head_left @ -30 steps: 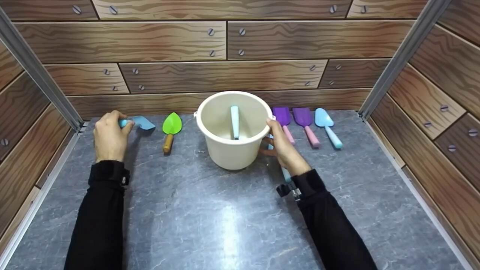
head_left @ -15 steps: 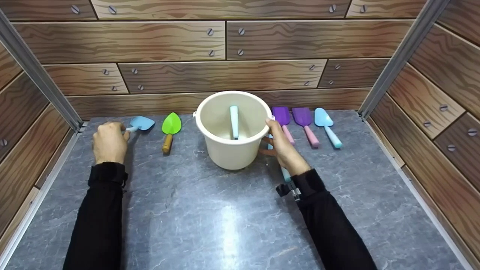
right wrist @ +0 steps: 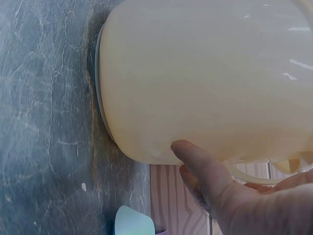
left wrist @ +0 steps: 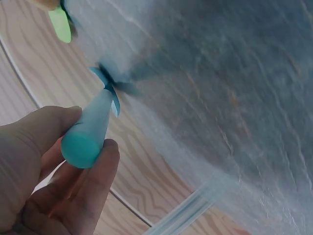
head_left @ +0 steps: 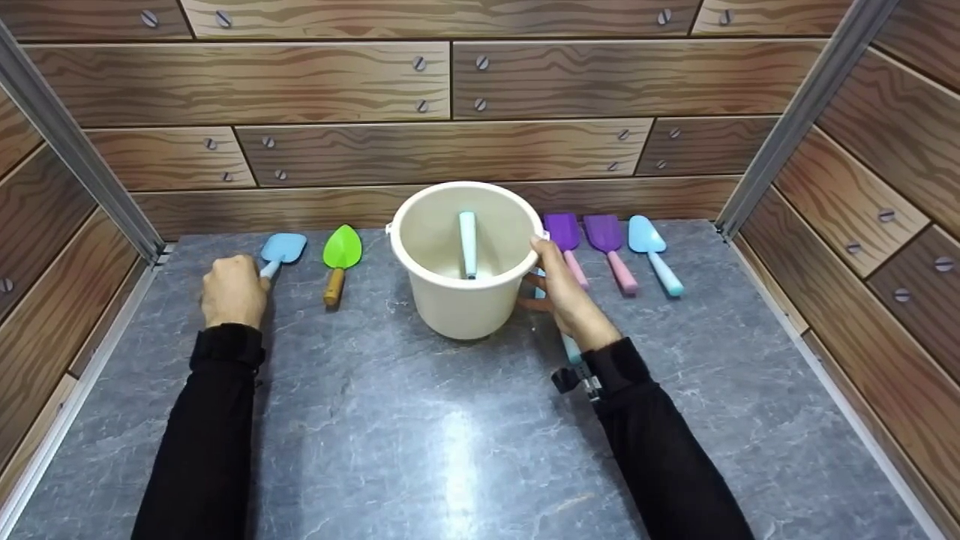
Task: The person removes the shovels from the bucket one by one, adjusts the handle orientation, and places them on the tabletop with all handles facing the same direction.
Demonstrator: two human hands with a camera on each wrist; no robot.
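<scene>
In the head view my left hand is at the left, gripping the handle of a light blue toy shovel. The left wrist view shows thumb and fingers pinching that shovel's pale handle near its end, blade towards the back wall. My right hand rests against the right side of a cream bucket, thumb by the rim. Fairly straight fingers touch the bucket's outer wall in the right wrist view. Inside the upright bucket stands a pale blue handle; what it belongs to is hidden.
A green shovel with a brown handle lies left of the bucket. Purple shovels with pink handles and a blue trowel lie to its right. Another blue handle is partly under my right wrist. Wood-patterned walls enclose the grey tabletop.
My left hand has lowered and shifted slightly right, turning the blue shovel so its blade points more towards the back. The right hand and bucket look unmoved.
</scene>
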